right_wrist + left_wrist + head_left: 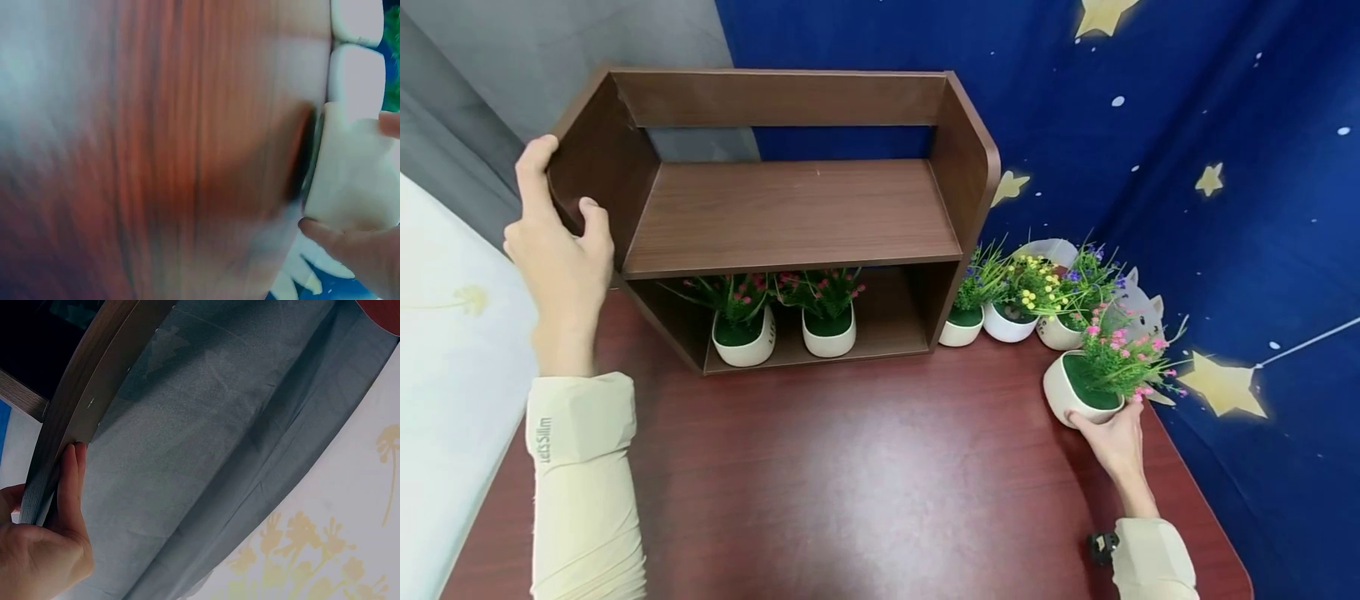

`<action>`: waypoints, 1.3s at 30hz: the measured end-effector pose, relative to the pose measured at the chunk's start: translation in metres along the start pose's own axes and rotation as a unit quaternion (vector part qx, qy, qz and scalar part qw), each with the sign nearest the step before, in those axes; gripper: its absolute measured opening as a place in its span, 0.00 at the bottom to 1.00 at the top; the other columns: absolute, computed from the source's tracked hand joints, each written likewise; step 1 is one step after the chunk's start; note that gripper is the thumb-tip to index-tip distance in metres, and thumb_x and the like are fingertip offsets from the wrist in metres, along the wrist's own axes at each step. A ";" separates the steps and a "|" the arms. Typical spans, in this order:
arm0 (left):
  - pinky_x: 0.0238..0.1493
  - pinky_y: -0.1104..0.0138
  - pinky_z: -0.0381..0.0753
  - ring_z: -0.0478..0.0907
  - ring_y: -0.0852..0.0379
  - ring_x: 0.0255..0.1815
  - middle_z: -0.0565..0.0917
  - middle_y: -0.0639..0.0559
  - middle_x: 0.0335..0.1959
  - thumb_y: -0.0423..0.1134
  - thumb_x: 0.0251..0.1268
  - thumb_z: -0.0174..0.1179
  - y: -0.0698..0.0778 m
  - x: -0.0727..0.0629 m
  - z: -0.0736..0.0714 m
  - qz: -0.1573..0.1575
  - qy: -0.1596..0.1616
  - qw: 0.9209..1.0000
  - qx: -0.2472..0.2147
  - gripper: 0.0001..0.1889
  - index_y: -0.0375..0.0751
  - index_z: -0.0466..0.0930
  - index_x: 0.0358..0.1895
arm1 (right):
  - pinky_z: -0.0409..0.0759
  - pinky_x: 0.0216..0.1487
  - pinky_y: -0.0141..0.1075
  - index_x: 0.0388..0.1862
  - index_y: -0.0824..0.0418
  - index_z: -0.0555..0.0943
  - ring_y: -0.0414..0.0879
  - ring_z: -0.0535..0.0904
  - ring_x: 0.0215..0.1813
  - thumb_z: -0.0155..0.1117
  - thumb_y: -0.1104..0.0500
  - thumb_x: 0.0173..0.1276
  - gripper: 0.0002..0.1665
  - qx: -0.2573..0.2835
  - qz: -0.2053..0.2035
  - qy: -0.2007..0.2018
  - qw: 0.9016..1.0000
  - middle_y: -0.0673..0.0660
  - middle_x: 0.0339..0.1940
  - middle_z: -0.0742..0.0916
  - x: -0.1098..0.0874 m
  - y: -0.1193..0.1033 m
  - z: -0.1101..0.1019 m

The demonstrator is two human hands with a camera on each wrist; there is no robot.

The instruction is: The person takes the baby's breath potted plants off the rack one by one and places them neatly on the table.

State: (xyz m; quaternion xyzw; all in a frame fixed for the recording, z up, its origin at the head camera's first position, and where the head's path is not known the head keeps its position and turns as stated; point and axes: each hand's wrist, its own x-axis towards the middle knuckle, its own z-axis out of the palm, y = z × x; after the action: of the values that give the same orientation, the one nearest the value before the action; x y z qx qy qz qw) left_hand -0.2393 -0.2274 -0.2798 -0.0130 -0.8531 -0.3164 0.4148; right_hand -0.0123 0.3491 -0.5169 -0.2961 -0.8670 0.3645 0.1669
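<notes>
At the upper left of the head view, my left hand [563,258] grips the front edge of the left side panel of a brown wooden desk shelf [797,212]. Thumb and fingers lie on opposite faces of that panel [75,403] in the left wrist view. On the right, my right hand [1116,442] holds a potted artificial plant [1060,392] with pink flowers by its white pot, which tilts slightly. The right wrist view shows fingers on both sides of this pot [353,178], close to the tabletop.
Two potted plants with reddish-pink flowers [745,337] [829,329] stand on the lower shelf. Right of the shelf, three more potted plants [1011,325] line up against the blue star-patterned curtain [1187,108]. A glossy red-brown table [850,483] lies beneath everything.
</notes>
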 end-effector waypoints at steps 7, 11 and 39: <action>0.25 0.62 0.55 0.55 0.44 0.16 0.81 0.41 0.39 0.39 0.62 0.46 0.003 -0.001 0.000 0.004 -0.003 1.000 -0.004 0.28 0.71 0.62 0.64 | 0.66 0.48 0.52 0.53 0.74 0.67 0.62 0.73 0.47 0.71 0.56 0.49 0.37 -0.020 -0.042 -0.036 0.998 0.72 0.44 0.78 0.024 0.016 -0.013; 0.22 0.64 0.53 0.52 0.46 0.15 0.78 0.42 0.29 0.39 0.62 0.46 0.005 0.001 0.002 0.006 -0.004 1.000 -0.002 0.28 0.72 0.62 0.64 | 0.64 0.51 0.55 0.59 0.75 0.62 0.65 0.70 0.52 0.71 0.53 0.52 0.44 -0.016 -0.046 -0.056 0.997 0.74 0.50 0.73 0.026 0.021 -0.022; 0.23 0.64 0.51 0.50 0.51 0.15 0.80 0.47 0.43 0.38 0.63 0.46 0.002 0.002 -0.001 0.009 -0.018 1.000 0.011 0.27 0.63 0.64 0.66 | 0.63 0.59 0.55 0.72 0.69 0.44 0.67 0.62 0.65 0.73 0.51 0.53 0.61 0.071 -0.028 -0.133 0.988 0.73 0.66 0.64 -0.094 -0.085 0.022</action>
State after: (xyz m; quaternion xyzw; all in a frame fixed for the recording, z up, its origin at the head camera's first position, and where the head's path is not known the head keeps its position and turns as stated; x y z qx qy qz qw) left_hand -0.2395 -0.2268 -0.2769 -0.0217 -0.8638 -0.3027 0.4023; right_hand 0.0155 0.2304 -0.4764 -0.2082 -0.8613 0.4564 0.0803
